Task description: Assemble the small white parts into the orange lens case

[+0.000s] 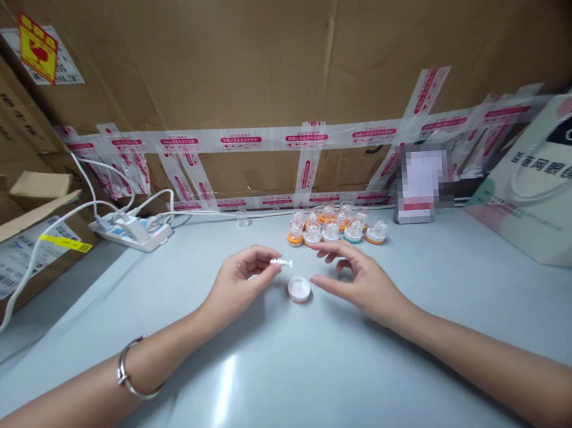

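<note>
Pinched between the thumb and fingers of my left hand (248, 271) is a small white plastic piece (282, 262) with a thin stem pointing right. Just below it on the table stands a small round cup-like base (299, 290), white inside with an orange-toned underside. My right hand (355, 271) hovers to the right of this base, its thumb and fingers apart and nothing between them. Behind both hands sits a cluster of small clear-domed containers (331, 229) with orange, white or teal bases and white figures inside.
A small clear cup (242, 218) stands at the back. On the left are a power strip (134, 230) with white cables and an open cardboard box (31, 255). A blurred-out phone-like object (422, 183) and a paper bag (546, 185) stand right. Taped cardboard (238, 68) walls the back.
</note>
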A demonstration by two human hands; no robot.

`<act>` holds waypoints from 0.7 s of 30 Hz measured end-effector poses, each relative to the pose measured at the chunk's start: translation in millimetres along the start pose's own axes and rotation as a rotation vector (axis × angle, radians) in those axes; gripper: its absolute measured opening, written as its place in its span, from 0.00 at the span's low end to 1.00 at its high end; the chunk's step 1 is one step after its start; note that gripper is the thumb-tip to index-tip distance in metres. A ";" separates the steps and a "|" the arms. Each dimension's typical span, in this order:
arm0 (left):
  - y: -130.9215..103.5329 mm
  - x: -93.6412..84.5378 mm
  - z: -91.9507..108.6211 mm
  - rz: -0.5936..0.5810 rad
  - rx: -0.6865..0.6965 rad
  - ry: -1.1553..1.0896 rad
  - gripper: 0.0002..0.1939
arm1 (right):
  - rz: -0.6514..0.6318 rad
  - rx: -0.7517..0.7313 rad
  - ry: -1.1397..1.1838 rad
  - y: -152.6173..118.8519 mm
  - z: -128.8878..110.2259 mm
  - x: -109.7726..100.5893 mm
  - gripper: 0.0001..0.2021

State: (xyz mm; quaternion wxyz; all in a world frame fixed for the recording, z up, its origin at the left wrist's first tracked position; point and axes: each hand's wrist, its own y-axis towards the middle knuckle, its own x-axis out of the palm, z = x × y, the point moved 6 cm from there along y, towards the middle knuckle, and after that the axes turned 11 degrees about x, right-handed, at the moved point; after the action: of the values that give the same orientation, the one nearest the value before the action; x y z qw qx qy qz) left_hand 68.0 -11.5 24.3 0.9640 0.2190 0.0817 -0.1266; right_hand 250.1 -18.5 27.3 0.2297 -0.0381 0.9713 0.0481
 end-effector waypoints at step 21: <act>-1.5 21.8 13.4 -0.232 0.339 0.430 0.04 | -0.168 -0.081 -0.288 -0.7 8.0 27.2 0.13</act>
State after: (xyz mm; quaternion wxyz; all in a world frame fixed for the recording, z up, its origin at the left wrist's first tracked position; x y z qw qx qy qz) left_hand 89.8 -23.3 31.0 0.8533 0.3879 0.2864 -0.1985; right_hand 229.5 -19.7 7.8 0.3679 -0.1213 0.9190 0.0729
